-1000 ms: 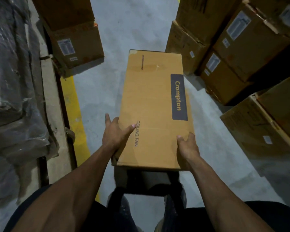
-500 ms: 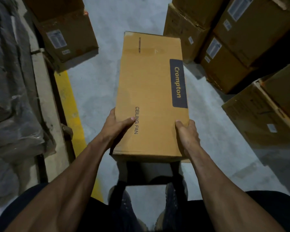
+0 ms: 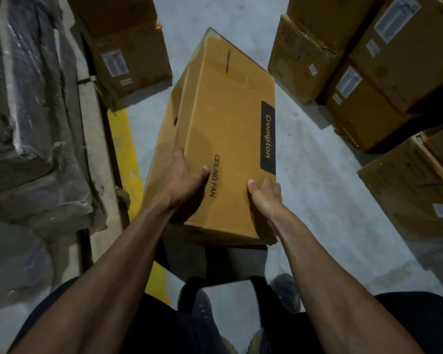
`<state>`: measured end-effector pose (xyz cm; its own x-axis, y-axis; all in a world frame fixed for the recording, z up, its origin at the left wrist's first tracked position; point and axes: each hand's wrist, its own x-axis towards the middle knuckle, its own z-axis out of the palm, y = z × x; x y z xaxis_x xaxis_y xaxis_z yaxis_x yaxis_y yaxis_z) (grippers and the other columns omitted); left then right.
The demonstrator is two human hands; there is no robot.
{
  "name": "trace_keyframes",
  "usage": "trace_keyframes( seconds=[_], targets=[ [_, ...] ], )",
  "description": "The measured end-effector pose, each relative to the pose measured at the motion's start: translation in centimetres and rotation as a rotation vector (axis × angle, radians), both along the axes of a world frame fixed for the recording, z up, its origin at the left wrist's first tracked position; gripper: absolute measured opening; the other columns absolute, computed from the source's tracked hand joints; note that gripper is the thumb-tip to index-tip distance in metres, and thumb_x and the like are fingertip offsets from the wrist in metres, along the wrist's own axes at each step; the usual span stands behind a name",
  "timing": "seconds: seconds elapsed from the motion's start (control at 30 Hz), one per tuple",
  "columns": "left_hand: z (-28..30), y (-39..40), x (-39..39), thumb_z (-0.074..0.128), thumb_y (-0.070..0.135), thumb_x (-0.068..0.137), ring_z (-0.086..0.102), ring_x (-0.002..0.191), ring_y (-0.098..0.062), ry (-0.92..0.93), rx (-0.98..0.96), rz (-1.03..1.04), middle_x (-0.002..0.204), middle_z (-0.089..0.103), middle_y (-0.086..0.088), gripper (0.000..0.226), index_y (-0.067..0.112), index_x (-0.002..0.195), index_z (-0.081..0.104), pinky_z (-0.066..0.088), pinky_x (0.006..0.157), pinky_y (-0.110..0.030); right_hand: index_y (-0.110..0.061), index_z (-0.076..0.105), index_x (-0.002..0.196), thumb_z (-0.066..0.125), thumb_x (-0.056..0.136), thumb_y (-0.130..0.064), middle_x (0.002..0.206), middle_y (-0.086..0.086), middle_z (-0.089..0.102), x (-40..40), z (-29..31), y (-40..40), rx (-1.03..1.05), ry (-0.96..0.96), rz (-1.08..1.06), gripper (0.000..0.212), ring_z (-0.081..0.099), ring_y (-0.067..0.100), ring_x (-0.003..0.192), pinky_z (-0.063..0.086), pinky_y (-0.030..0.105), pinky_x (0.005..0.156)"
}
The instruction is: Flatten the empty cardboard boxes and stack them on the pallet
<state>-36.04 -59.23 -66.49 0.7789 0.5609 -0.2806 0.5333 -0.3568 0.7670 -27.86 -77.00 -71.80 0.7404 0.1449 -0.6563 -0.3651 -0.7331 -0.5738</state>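
A long tan cardboard box point(image 3: 228, 129) printed "Crompton" and "CEILING FAN" is held above the floor in front of me, rolled so its left side panel shows. My left hand point(image 3: 182, 180) grips its near left edge, thumb on the top face and fingers wrapped down the side. My right hand point(image 3: 265, 195) grips the near right edge, thumb on top, fingers hidden under the box. No pallet can be made out for certain.
Stacked brown cartons point(image 3: 363, 60) with white labels line the right side. Another labelled carton point(image 3: 128, 54) stands at the far left. Plastic-wrapped goods point(image 3: 28, 118) sit on a low platform at left, beside a yellow floor line point(image 3: 124, 154). My shoes point(image 3: 287, 292) are below on the grey concrete.
The box has tilted, its left side panel rolling into view and its far end swinging left. Both hands kept their hold on the near end.
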Motion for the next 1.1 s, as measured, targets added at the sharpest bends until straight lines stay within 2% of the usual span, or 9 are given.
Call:
trace_keyframes(
  seconds=[0.1,0.17,0.23,0.3,0.4,0.5,0.7,0.83,1.1],
  targets=[
    [0.0,-2.9,0.2,0.046,0.049,0.101,0.032,0.144,-0.029,0.062,0.081,-0.149,0.157,0.033,-0.01,0.067,0.018,0.156,0.025,0.026,0.118,-0.04,-0.024,0.011,0.161,0.03,0.094,-0.072,0.168,0.005,0.009,0.5,3.0,1.4,0.113,-0.073,0.139,0.085,0.01,0.027,0.154,0.016,0.054,0.123],
    [-0.3,-5.2,-0.2,0.025,0.055,0.104,0.01,0.153,-0.02,0.088,0.071,-0.256,0.167,0.011,-0.004,0.069,0.017,0.16,0.011,0.007,0.123,-0.034,-0.02,0.007,0.161,0.036,0.09,-0.078,0.168,0.006,0.006,1.3,4.7,2.3,0.171,-0.069,0.147,0.096,0.009,0.029,0.154,0.015,0.052,0.123],
    [-1.1,-6.8,-0.9,0.016,0.053,0.105,-0.002,0.153,-0.014,0.075,0.044,-0.358,0.167,0.0,0.004,0.066,0.019,0.16,0.004,-0.001,0.121,-0.029,-0.016,0.015,0.159,0.049,0.07,-0.085,0.164,0.011,0.023,2.6,6.1,2.7,0.148,-0.096,0.081,0.118,0.028,0.034,0.148,0.029,0.053,0.119],
    [-2.6,-7.0,-1.8,0.016,0.048,0.106,-0.004,0.153,-0.014,0.094,0.06,-0.392,0.167,-0.002,0.004,0.062,0.02,0.159,0.003,0.0,0.123,-0.033,-0.012,0.027,0.152,0.064,0.075,-0.071,0.152,0.012,0.041,3.6,6.7,2.0,0.041,-0.137,0.062,0.104,0.046,0.035,0.134,0.041,0.051,0.11],
    [-5.0,-4.9,-2.4,0.018,0.048,0.106,-0.003,0.153,-0.023,0.227,0.224,-0.321,0.167,-0.001,-0.002,0.061,0.021,0.159,0.005,0.002,0.124,-0.045,-0.015,0.027,0.148,0.065,0.093,-0.046,0.143,0.008,0.045,4.0,6.4,0.1,-0.02,-0.17,0.116,0.074,0.048,0.034,0.128,0.044,0.047,0.102],
    [-7.0,-2.4,-2.7,0.017,0.053,0.105,-0.003,0.153,-0.03,0.391,0.356,-0.152,0.167,-0.001,-0.005,0.065,0.019,0.16,0.007,0.002,0.122,-0.05,-0.018,0.027,0.149,0.061,0.096,-0.046,0.14,0.007,0.048,3.7,5.7,-0.5,-0.054,-0.24,0.132,0.069,0.049,0.034,0.127,0.044,0.048,0.1],
    [-10.0,1.1,-2.3,0.036,0.068,0.096,0.023,0.148,-0.037,0.418,-0.084,0.247,0.162,0.022,-0.015,0.086,0.01,0.157,0.018,0.023,0.118,-0.05,-0.018,0.03,0.146,0.056,0.096,-0.046,0.133,0.008,0.052,3.9,5.0,-1.3,-0.188,-0.332,0.057,0.063,0.052,0.035,0.12,0.044,0.045,0.091],
    [-10.1,1.4,-0.6,0.049,0.066,0.092,0.056,0.114,-0.036,0.317,-0.45,0.321,0.135,0.054,-0.013,0.081,0.006,0.146,0.04,0.044,0.094,-0.043,-0.019,0.037,0.141,0.053,0.094,-0.059,0.129,0.008,0.055,4.8,3.9,-3.3,-0.191,-0.302,-0.064,0.064,0.053,0.036,0.119,0.044,0.048,0.095],
    [-9.4,-0.1,0.3,0.053,0.063,0.093,0.062,0.089,-0.024,0.233,-0.486,0.244,0.106,0.062,-0.006,0.067,0.009,0.133,0.055,0.046,0.087,-0.041,-0.016,0.053,0.135,0.046,0.096,-0.059,0.128,0.012,0.061,5.7,3.5,-5.8,-0.205,-0.369,-0.03,0.058,0.055,0.036,0.116,0.041,0.041,0.089]
  ],
)
